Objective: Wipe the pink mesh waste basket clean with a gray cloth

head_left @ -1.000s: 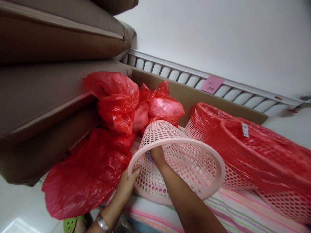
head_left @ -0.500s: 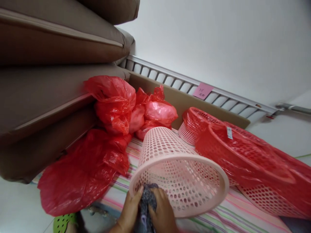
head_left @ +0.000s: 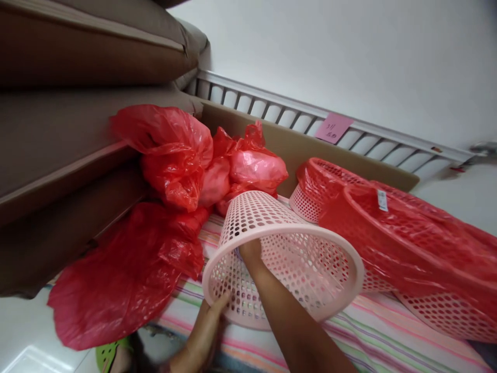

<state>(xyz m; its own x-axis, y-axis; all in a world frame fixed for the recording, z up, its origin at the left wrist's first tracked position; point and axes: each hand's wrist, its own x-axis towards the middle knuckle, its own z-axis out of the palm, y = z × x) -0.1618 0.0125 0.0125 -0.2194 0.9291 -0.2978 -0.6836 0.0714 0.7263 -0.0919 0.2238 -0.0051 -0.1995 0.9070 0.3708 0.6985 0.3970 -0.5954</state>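
Observation:
A pink perforated plastic basket [head_left: 310, 228] lies on its side with its mouth toward me. My left hand [head_left: 213, 316] grips the lower left of its rim, thumb inside, the other fingers hidden behind. My right hand [head_left: 251, 253] reaches through the mouth and is closed against the inner left wall. The dark grey cloth is mostly hidden by this hand; a bit of lavender shows beside it and dark patches show through the holes.
Red plastic bags [head_left: 166, 155] lie behind and left of the basket. Pink baskets covered in red plastic [head_left: 388, 233] stand at right on a striped sheet [head_left: 373, 331]. Stacked brown cushions [head_left: 85, 119] rise at left. A metal rail [head_left: 272, 98] with a pink note [head_left: 334, 128] runs along the wall.
My right hand has gone from the basket's mouth deep inside, taking the dark cloth along. My left hand has let go of the cloth and taken hold of the rim. The view has shifted slightly.

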